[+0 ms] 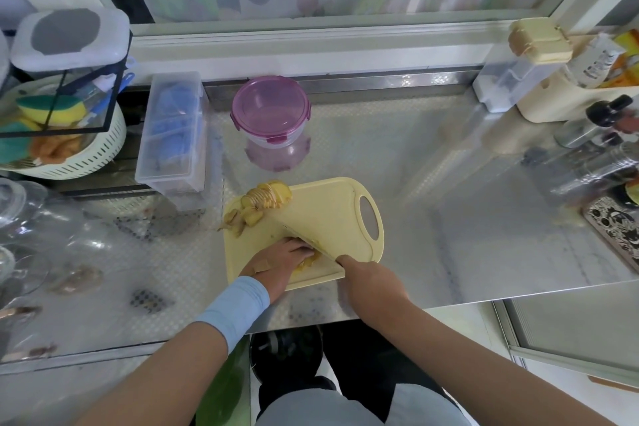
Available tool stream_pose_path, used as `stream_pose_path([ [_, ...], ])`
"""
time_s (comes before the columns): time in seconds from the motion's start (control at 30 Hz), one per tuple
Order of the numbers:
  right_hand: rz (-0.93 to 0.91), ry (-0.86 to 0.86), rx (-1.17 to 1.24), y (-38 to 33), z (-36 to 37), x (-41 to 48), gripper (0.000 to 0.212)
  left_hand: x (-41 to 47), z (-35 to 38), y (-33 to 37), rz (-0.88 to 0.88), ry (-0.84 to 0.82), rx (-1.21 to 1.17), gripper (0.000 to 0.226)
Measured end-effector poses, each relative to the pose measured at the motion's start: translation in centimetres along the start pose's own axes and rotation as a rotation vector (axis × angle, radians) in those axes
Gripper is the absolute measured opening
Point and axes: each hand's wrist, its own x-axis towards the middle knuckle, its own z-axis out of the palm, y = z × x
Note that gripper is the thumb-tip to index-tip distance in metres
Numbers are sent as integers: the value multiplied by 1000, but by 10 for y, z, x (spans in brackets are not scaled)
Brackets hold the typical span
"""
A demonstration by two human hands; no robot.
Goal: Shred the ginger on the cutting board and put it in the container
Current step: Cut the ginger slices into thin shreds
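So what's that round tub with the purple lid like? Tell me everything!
The round clear plastic tub with a see-through purple lid stands upright on the shiny metal counter, beyond the pale yellow plastic cutting board and apart from it. Its lid is on, purple clips folded down at the rim. A clear oblong plastic box sits to its left, not touching. No hand touches it. What is inside, I cannot tell.

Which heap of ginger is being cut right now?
The ginger at the near edge of the cutting board, held under the left hand against the knife. The other heap, sliced, lies untouched at the far left corner.
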Motion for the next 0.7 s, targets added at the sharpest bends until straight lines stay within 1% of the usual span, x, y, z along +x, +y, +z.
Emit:
stream_pose_path([
  [0.03,6,-1,-1,3,2,-4,41,-3,1,-2,33,35,-57,62],
  [0.07,9,0,1,5,4,-6,40,-5,5,-7,39,-7,-28,67],
  [0.1,10,1,2,5,6,-7,40,-8,9,-10,36,-38,-56,66],
  [0.17,7,0,-1,2,7,-2,39,-8,13,-7,41,18,-109,53],
  [0.23,-3,-8,-1,-4,5,6,39,-4,11,-2,-94,37,-220,37],
  [0.27,-8,-9,0,-7,4,10,40,0,12,-2,-92,80,-204,31],
  [0.3,-11,-7,6,-9,3,13,42,2,14,-4,-41,109,-136,30],
  [0.33,-11,-6,12,-11,2,16,43,2,10,0,-38,107,-154,32],
  [0.37,-7,-3,15,-11,3,16,43,0,7,3,-64,70,-187,35],
  [0.4,-2,-2,16,-11,3,17,43,-3,6,3,-41,62,-151,41],
  [0.43,0,-3,19,-11,3,16,43,-8,10,1,-32,77,-130,49],
  [0.47,3,-3,26,-11,4,16,43,-11,16,-4,14,136,-74,56],
  [0.5,6,-1,31,-11,4,15,42,-12,23,-13,42,171,21,59],
  [0.53,8,2,33,-12,4,14,40,-10,23,-14,36,128,30,57],
  [0.57,8,4,31,-12,3,14,38,-8,22,-12,19,73,56,49],
  [0.6,8,5,28,-14,2,13,37,-6,18,-8,-9,16,29,35],
  [0.63,6,8,28,-14,2,13,37,-4,17,-5,3,29,24,23],
  [0.67,4,10,27,-14,2,13,37,-1,16,-4,-16,51,48,20],
  [0.7,4,13,24,-14,2,12,38,1,11,-3,-22,20,73,21],
])
